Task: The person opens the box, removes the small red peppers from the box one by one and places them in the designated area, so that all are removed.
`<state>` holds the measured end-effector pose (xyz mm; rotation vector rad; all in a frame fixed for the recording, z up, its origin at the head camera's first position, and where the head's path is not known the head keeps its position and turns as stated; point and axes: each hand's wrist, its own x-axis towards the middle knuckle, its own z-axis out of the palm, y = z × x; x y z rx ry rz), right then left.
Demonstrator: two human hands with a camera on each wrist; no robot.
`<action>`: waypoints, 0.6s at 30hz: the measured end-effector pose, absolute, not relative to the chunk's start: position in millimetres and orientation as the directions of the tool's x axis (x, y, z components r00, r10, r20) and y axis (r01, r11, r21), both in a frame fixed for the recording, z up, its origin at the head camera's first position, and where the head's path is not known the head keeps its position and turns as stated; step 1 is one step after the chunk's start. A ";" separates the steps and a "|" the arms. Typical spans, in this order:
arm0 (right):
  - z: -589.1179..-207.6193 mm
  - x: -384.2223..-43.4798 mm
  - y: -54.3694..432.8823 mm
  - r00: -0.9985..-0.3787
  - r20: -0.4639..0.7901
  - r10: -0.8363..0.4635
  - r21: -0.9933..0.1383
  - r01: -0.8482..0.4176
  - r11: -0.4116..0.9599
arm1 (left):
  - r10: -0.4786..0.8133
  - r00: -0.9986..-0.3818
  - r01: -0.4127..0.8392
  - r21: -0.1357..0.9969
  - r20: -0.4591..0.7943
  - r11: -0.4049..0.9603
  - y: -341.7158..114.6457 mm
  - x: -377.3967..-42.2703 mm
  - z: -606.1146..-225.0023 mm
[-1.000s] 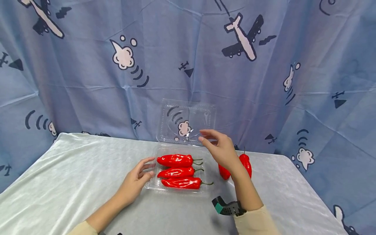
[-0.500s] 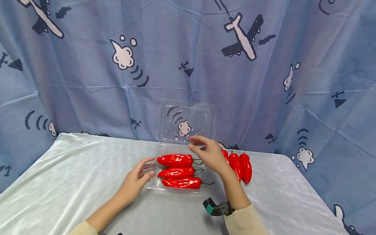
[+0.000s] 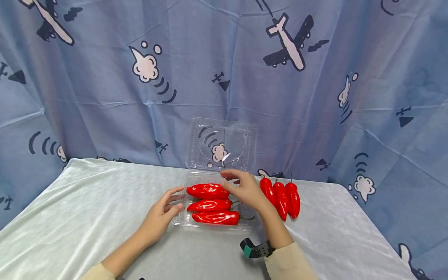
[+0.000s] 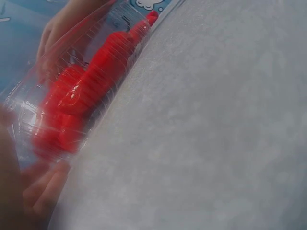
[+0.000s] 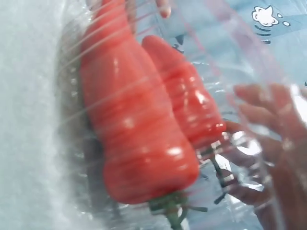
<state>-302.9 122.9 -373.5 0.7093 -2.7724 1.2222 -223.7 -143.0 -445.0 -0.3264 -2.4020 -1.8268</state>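
Note:
A clear plastic clamshell box (image 3: 210, 226) sits on the table with three red peppers (image 3: 209, 205) lying side by side in its base. My left hand (image 3: 161, 216) rests against the box's left end, fingers loosely bent, and in the left wrist view its fingertips (image 4: 48, 189) are at the box's end. Over the box's right part, my right hand (image 3: 243, 188) has its thumb and fingers apart at the stem end of the farthest pepper (image 3: 208, 191), hiding its stem. Seen through the plastic in the right wrist view, the right hand (image 5: 278, 129) is spread; its exact contact is unclear.
The box's hinged lid (image 3: 222, 144) stands upright at the back. To the right lie three more red peppers (image 3: 281, 200), stems pointing away. A pale cloth covers the table (image 3: 115, 210), and a patterned blue curtain (image 3: 182, 77) hangs behind it.
My right hand has come left and down from near the lid and loose peppers to the farthest pepper in the box, uncovering the peppers at right. The left hand stays in place.

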 end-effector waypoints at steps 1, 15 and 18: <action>-374.9 -303.5 122.6 -0.895 0.202 -0.398 -0.689 -0.419 0.591 | 0.106 -0.971 0.233 0.939 0.213 0.253 -143.1 -223.8 -445.1; -386.8 -308.1 120.4 -0.861 0.147 -0.487 -0.645 -0.457 0.612 | 0.088 -0.971 0.237 0.927 0.220 0.291 -144.6 -224.4 -449.1; -386.5 -306.1 122.5 -0.861 0.133 -0.491 -0.637 -0.454 0.623 | 0.096 -0.972 0.235 0.926 0.216 0.294 -143.9 -225.0 -449.7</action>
